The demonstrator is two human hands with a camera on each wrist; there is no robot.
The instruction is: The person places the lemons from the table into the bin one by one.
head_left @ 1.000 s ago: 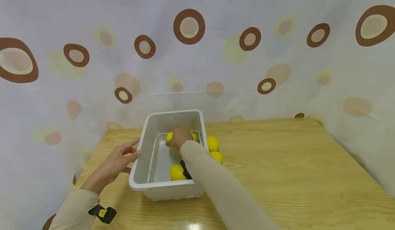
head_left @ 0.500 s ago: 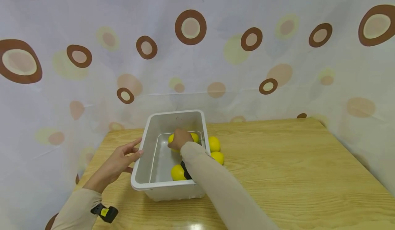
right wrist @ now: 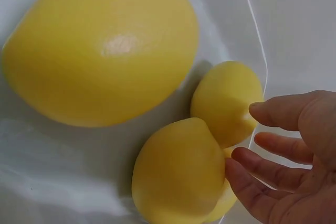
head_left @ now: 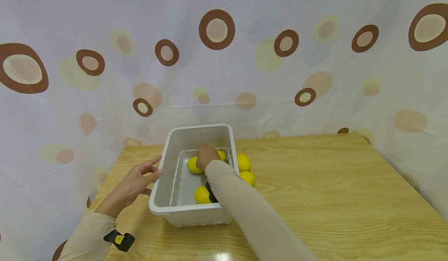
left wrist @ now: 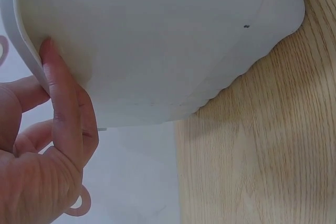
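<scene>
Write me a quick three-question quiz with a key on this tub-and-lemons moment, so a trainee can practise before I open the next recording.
1. Multiple choice: Which hand reaches inside the tub? A) left B) right C) neither
2. True or false: Every lemon in view lies inside the tub.
3. Fill the gap: The left hand touches the tub at its ____.

Key:
1. B, the right hand.
2. False; two lemons are outside, on the table.
3. rim.

Left grip (head_left: 135, 181) pinching, right grip (head_left: 206, 157) — spread
</scene>
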